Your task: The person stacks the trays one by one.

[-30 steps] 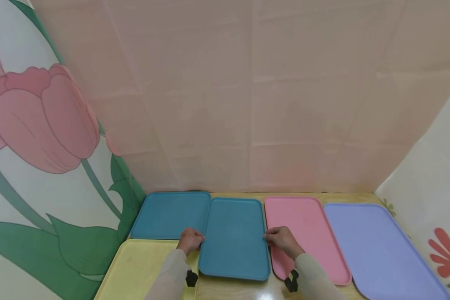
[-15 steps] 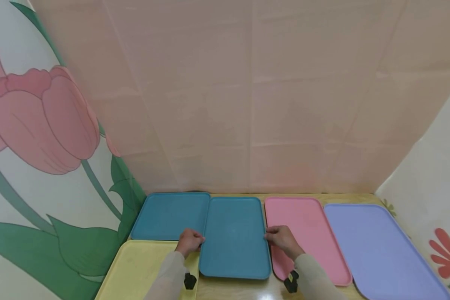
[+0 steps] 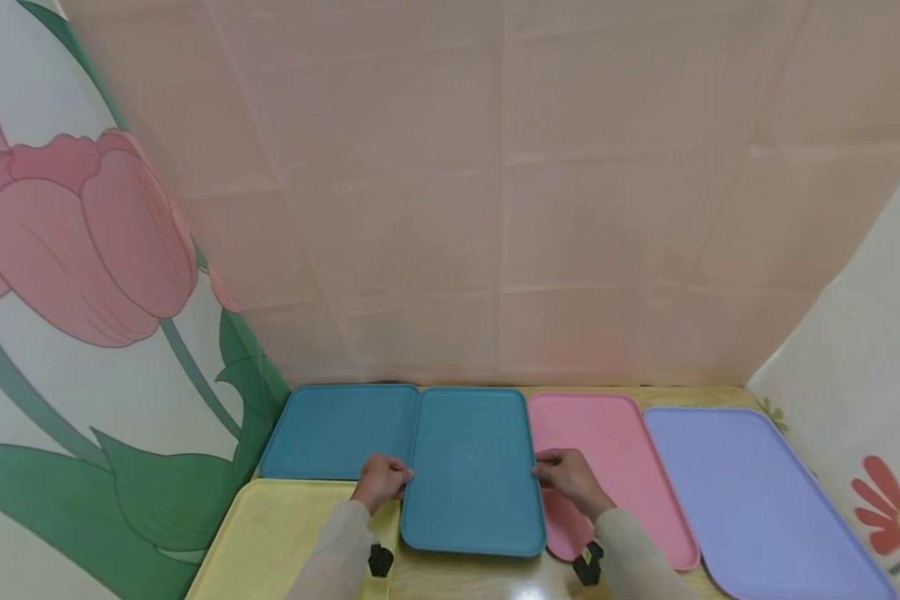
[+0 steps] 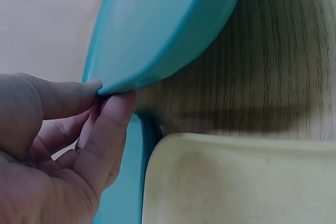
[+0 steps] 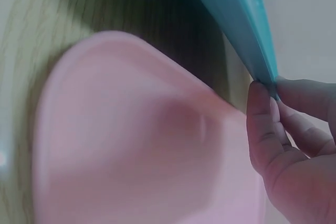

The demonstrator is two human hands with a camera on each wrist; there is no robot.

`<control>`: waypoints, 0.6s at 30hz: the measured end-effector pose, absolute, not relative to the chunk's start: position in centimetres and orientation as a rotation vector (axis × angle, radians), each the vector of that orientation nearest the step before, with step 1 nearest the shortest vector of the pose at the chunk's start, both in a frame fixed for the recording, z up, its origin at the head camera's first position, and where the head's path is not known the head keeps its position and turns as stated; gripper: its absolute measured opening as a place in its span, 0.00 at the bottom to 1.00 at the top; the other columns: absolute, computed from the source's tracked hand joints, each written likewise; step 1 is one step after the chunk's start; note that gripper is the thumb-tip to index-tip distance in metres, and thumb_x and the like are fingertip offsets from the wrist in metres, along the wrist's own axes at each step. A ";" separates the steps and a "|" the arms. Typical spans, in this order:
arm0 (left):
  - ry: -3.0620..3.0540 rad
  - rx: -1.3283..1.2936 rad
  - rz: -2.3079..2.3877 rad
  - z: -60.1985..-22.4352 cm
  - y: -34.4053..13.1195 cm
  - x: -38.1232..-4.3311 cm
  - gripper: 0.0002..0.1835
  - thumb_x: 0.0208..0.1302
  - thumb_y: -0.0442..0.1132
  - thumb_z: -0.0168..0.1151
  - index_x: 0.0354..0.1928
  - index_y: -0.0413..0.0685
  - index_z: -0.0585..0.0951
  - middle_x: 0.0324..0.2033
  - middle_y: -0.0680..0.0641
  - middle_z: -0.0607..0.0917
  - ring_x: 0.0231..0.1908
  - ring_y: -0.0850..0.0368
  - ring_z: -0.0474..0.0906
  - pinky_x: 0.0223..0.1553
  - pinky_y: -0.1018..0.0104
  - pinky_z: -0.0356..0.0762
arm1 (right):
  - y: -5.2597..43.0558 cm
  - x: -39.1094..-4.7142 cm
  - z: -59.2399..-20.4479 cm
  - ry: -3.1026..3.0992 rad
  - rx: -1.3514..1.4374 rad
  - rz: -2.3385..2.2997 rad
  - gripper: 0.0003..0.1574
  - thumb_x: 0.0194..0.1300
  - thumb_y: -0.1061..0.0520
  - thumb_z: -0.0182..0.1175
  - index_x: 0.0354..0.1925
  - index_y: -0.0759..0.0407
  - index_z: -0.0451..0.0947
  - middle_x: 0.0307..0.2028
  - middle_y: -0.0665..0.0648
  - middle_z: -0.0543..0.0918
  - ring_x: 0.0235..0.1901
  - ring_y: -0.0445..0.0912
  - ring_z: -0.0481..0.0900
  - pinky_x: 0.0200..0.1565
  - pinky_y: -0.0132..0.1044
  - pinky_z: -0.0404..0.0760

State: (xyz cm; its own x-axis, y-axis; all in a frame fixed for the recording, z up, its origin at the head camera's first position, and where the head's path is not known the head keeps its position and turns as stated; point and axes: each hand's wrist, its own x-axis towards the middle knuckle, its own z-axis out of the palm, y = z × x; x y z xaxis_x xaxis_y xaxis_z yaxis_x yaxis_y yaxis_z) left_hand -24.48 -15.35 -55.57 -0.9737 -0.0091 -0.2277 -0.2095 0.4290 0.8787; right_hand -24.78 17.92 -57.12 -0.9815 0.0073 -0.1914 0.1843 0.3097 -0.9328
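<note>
A blue-teal rectangular tray (image 3: 471, 471) is held above the wooden table, its long sides running away from me. My left hand (image 3: 381, 482) pinches its left rim between thumb and fingers; the left wrist view shows the thumb on top and the fingers (image 4: 113, 124) beneath. On the opposite rim my right hand (image 3: 568, 479) pinches likewise, seen also in the right wrist view. A shadow lies on the table under the tray. Another blue-teal tray (image 3: 345, 429) lies flat to its left. Below my left hand is a yellow tray (image 3: 285, 533); below my right, a pink tray (image 3: 607, 467).
A lavender tray (image 3: 765, 492) lies at the far right, beside the pink one. Bare wooden table (image 3: 465, 579) shows at the front. A beige sheet (image 3: 495, 208) hangs behind, and flower-printed panels stand at the left and right sides.
The held tray has shifted slightly away from me and a little right, with both hands still pinching its rims. The other trays lie as before.
</note>
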 end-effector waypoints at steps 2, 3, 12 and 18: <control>2.498 -0.177 1.566 -55.5 -15.2 -24.4 0.05 0.64 0.28 0.64 0.39 0.30 0.84 0.31 0.42 0.84 0.27 0.55 0.81 0.32 0.57 0.85 | 18.1 -24.7 -57.0 2.424 0.175 -1.751 0.19 0.64 0.70 0.61 0.52 0.81 0.76 0.41 0.69 0.84 0.37 0.56 0.86 0.40 0.48 0.87; 2.501 -0.171 1.561 -55.5 -15.1 -24.4 0.05 0.64 0.28 0.64 0.38 0.31 0.84 0.31 0.43 0.84 0.27 0.55 0.81 0.32 0.56 0.85 | 18.2 -24.8 -56.9 2.426 0.174 -1.750 0.19 0.65 0.70 0.61 0.52 0.81 0.76 0.41 0.69 0.84 0.37 0.56 0.86 0.40 0.48 0.87; 2.493 -0.124 1.576 -55.8 -14.4 -24.7 0.07 0.64 0.30 0.65 0.41 0.31 0.85 0.32 0.44 0.85 0.29 0.55 0.83 0.33 0.56 0.85 | 19.4 -24.8 -56.4 2.462 0.162 -1.731 0.19 0.65 0.70 0.62 0.52 0.81 0.76 0.42 0.70 0.84 0.38 0.57 0.86 0.40 0.48 0.87; 2.473 -0.090 1.589 -55.8 -14.0 -24.8 0.09 0.64 0.31 0.66 0.43 0.32 0.86 0.33 0.44 0.86 0.30 0.53 0.84 0.34 0.54 0.86 | 20.2 -24.8 -56.4 2.472 0.140 -1.753 0.19 0.64 0.71 0.62 0.51 0.82 0.76 0.41 0.70 0.84 0.37 0.56 0.86 0.40 0.47 0.87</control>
